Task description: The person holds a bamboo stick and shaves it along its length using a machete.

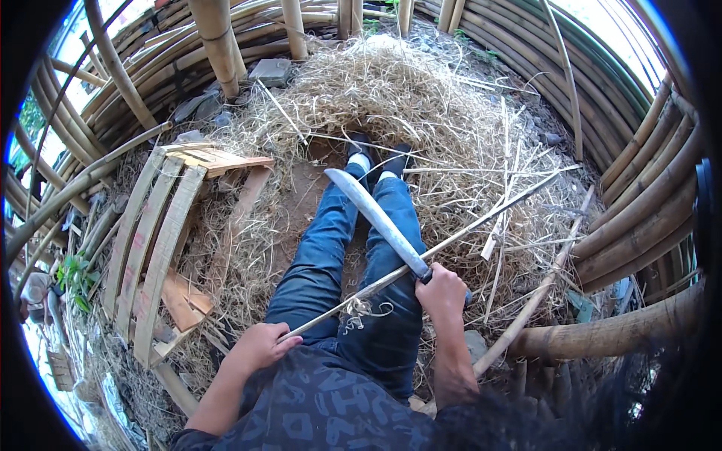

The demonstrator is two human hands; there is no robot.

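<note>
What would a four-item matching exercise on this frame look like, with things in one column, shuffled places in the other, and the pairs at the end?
Things
1. Long machete with a grey metal blade
2. Thin, pale bamboo strip
3. Slatted, light-brown wooden crate
4. Heap of pale, curly shavings

Places
A. Left of the legs in blue jeans
B. Around and beyond the dark shoes
C. Near end in the left hand
D. Handle gripped in the right hand

Pairs: 1-D, 2-C, 3-A, 4-B
</note>
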